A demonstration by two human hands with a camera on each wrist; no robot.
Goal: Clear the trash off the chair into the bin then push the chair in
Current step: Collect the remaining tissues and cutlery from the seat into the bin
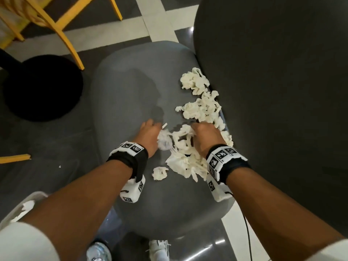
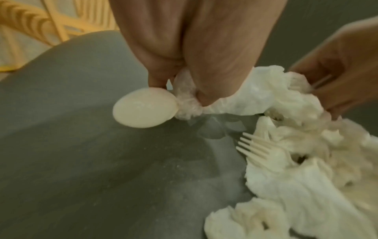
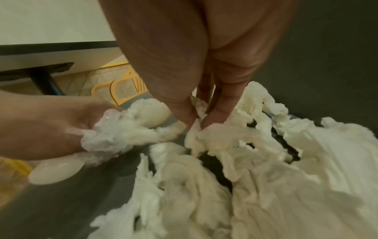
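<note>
Crumpled white tissue (image 1: 199,108) lies strewn along the right side of the grey chair seat (image 1: 128,95). My left hand (image 1: 150,132) grips a wad of tissue (image 2: 188,100) together with a white plastic spoon (image 2: 143,110). My right hand (image 1: 203,136) pinches tissue (image 3: 204,134) between thumb and fingers in the middle of the pile. A white plastic fork (image 2: 257,150) pokes out of the tissue near me. A small loose wad (image 1: 159,173) lies apart at the front.
A white bin (image 1: 22,206) with tissue inside stands at the lower left by my arm. The dark chair back (image 1: 273,91) rises on the right. A yellow wooden chair (image 1: 56,25) and a black round table base (image 1: 43,87) stand on the left.
</note>
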